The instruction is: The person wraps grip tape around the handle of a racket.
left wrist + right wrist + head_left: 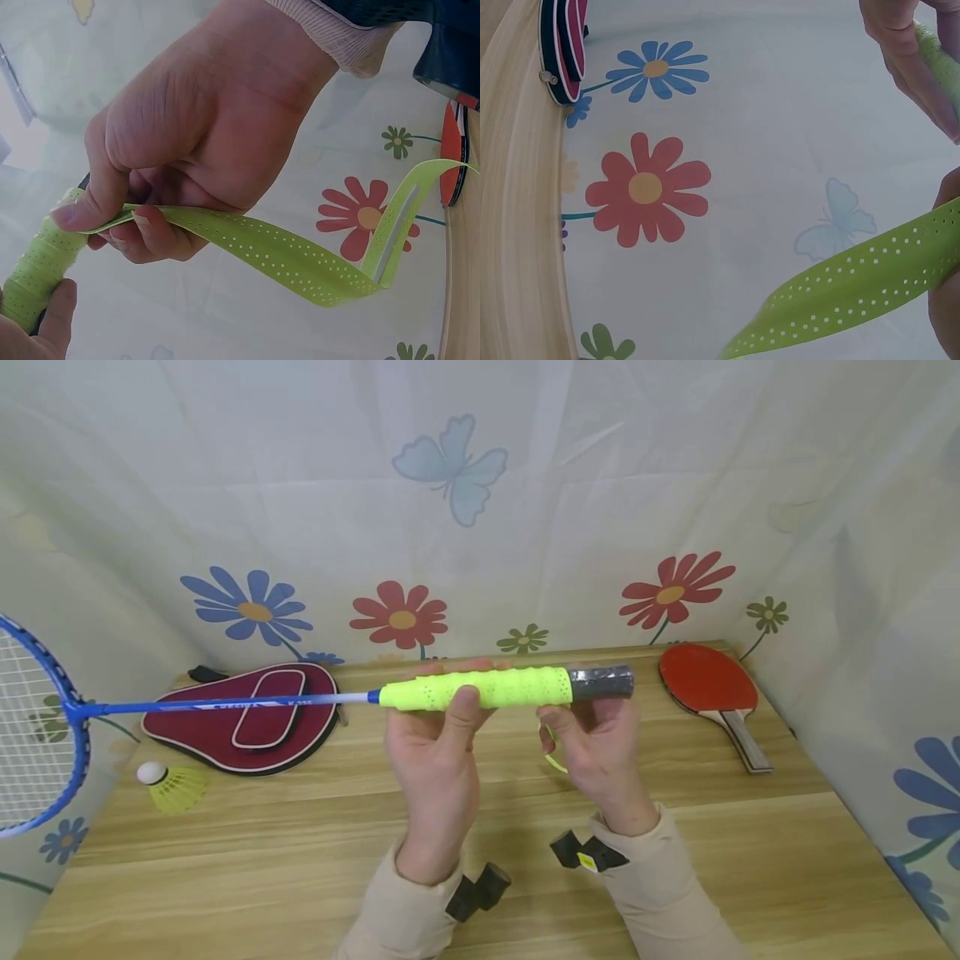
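Observation:
A blue badminton racket (187,705) lies sideways in the air, its strung head cut off at the left edge in the head view. My left hand (435,768) holds its handle, thumb across the front and fingers behind. Neon yellow perforated grip tape (517,687) covers most of the handle in overlapping turns; the dark butt end (602,682) shows bare at the right. Beside that end, my right hand (600,752) pinches the tape between thumb and fingers. From this pinch a loose tape tail (262,251) hangs, folded partway along in the left wrist view.
On the wooden table (315,860), a maroon paddle case (202,731) lies at the back left, near a yellow shuttlecock (176,785). A red table tennis paddle (708,681) lies at the back right. Behind hangs a flowered curtain (300,485).

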Available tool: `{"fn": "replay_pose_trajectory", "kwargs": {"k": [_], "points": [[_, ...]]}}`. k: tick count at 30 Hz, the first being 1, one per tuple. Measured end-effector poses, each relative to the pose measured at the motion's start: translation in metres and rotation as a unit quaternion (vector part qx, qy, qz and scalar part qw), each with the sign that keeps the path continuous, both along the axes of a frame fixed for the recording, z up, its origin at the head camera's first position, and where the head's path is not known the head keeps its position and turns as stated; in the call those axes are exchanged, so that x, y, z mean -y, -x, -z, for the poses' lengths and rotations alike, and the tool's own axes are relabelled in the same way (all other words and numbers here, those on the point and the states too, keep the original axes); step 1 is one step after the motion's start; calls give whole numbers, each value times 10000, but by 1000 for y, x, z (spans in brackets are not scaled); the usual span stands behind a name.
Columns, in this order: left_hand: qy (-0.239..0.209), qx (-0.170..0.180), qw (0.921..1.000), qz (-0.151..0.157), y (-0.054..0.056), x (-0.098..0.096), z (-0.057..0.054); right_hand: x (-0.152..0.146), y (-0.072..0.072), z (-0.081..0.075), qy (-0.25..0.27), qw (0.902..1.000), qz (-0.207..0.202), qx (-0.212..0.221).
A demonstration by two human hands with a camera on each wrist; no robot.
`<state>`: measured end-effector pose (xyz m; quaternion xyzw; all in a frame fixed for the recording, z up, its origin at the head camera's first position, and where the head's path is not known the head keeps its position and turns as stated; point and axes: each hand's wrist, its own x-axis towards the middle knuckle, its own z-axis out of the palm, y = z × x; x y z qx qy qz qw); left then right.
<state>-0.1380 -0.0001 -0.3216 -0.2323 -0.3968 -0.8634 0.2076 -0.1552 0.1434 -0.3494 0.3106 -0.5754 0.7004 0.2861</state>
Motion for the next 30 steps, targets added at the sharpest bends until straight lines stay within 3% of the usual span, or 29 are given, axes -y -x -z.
{"fn": "replay_pose_trajectory", "kwargs": {"k": [10,19,23,30], "points": [[42,483,9984,-282,-3,0,0,0,-3,-1,65,10000,-2,-22],[194,694,9970,-299,-4,-2,0,-1,-3,-1,257,9991,3,-352],[232,628,9977,-126,-5,-2,-1,-2,-3,-1,265,9987,130,-408],[369,20,9973,631,-6,1,-4,-5,-1,-2,621,9977,151,-240]]}}
